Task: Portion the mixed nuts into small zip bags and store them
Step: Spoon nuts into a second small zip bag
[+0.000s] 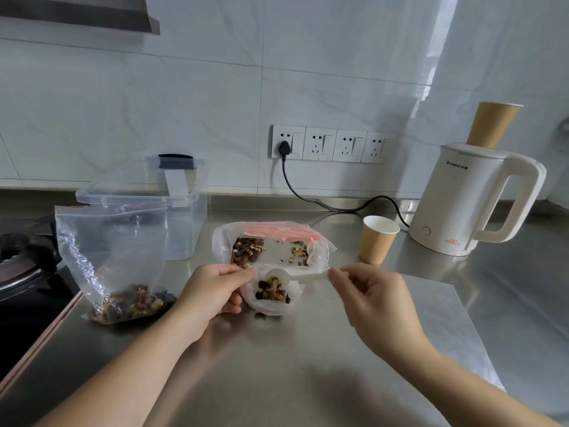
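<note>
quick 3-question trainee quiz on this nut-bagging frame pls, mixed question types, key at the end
1. True or false: the right hand holds the white spoon over the small zip bag that the left hand holds open.
2. What stands upside down on top of the kettle? A) a paper cup B) a lid C) a jar
3. Fill in: the clear storage box with its lid on sits behind the large zip bag, against the ____.

Key: 1 true; 2 A, the inverted paper cup; 3 wall.
</note>
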